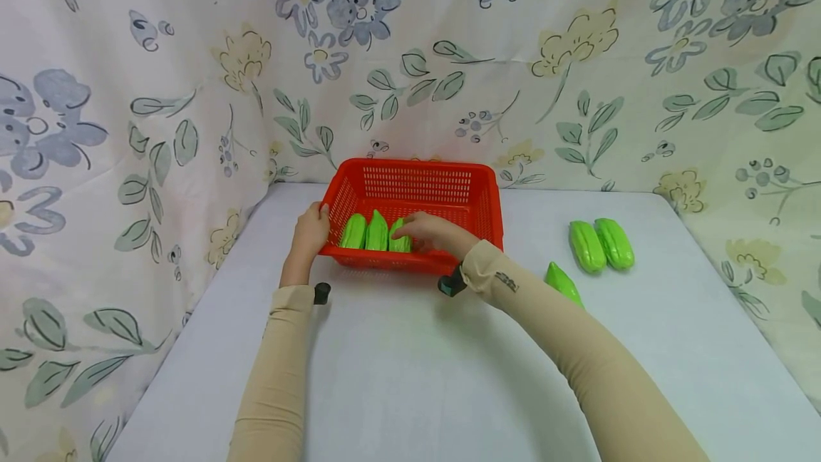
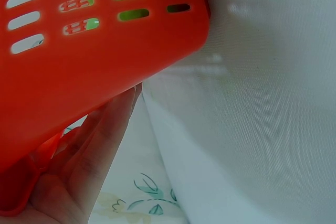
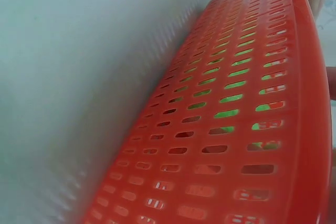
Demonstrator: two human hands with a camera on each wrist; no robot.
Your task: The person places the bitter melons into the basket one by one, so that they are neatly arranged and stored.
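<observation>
Head view: the right hand (image 1: 439, 230) is down inside the red basket (image 1: 385, 259), fingers arched over the rightmost green gourd (image 1: 400, 244) of a row of three, which lies just left of the palm with its long axis front-to-back, gripped or merely touched I can't tell, while the left hand (image 1: 311, 230) holds the basket's left rim and three loose gourds (image 1: 587, 247) lie right of the basket, nearer the right hand. Left wrist: its fingers press along the basket's outer wall. Right wrist: green shows through the basket's slots, the grip out of sight.
</observation>
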